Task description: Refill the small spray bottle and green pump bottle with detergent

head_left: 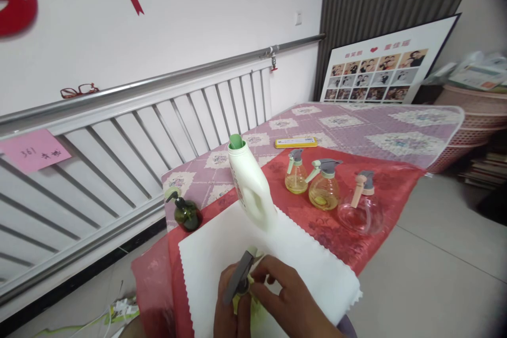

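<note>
A spray bottle with a grey spray head (240,275) and a yellow-green body is in both hands at the lower middle, over a white scallop-edged cloth (206,253). My left hand (227,306) is closed around the neck, just below the head. The fingers of my right hand (287,290) are closed at the pale trigger side of the head. Most of the bottle's body is hidden by my hands. Just beyond them stands a large pale-green jug (253,190) with a green spout piece in its uncapped mouth.
Three spray bottles, two yellowish (296,173) (324,187) and one pink (361,208), stand on a red cloth (336,243) to the right. A dark green pump bottle (187,215) is at left. A yellow flat case (296,142) lies behind. A radiator (166,127) lines the wall.
</note>
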`<state>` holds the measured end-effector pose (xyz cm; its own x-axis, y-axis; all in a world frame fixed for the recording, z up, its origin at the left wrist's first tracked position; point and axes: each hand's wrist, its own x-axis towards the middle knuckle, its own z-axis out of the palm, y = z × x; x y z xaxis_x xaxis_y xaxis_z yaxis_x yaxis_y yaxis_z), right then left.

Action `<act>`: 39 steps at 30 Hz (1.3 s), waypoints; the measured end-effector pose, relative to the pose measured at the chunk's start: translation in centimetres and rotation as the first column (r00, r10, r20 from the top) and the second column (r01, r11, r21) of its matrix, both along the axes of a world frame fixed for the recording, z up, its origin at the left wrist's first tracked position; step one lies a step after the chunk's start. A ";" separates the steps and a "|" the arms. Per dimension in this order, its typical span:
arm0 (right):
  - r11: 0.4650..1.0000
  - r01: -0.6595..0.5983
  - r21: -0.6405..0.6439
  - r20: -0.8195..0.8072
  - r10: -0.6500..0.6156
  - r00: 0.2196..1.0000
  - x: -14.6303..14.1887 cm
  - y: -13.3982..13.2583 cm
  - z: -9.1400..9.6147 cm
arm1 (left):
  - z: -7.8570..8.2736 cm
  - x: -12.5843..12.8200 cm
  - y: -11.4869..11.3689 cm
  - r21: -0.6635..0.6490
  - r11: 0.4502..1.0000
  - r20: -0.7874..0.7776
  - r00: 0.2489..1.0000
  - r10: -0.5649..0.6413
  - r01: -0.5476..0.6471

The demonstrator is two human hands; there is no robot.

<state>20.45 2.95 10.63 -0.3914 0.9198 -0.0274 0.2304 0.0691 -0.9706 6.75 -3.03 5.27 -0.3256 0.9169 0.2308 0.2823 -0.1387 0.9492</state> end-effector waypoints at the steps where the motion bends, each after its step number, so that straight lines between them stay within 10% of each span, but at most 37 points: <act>1: 1.000 0.028 -0.001 -0.002 -0.028 1.000 0.2 0.1 -0.2 | 0.4 -0.2 0.1 -0.010 0.999 0.001 0.999 -0.048 0.048; 7: 0.955 0.290 0.070 -0.235 -0.266 0.935 1.3 1.1 -1.4 | 1.0 -1.7 0.4 -0.045 0.991 0.023 0.992 -0.126 0.127; 14: 0.931 0.181 -0.316 -0.471 -0.320 0.822 0.8 3.7 -2.4 | 0.0 -4.5 0.7 -0.174 0.948 0.076 0.963 -0.257 0.266; 24: 0.912 -0.274 -0.306 -0.543 0.069 0.837 0.1 4.8 -3.5 | 1.2 -6.9 2.9 -0.210 0.764 0.388 0.770 -0.507 0.610; 32: 0.869 -0.485 -0.097 -0.513 0.374 0.773 -0.6 5.2 -2.4 | 3.8 -5.7 3.3 -0.226 0.758 0.464 0.752 -0.469 0.612; 39: 0.812 -0.583 0.030 -0.327 0.559 0.762 -0.1 5.1 -0.9 | 0.6 -7.0 3.0 -0.254 0.797 0.433 0.802 -0.412 0.547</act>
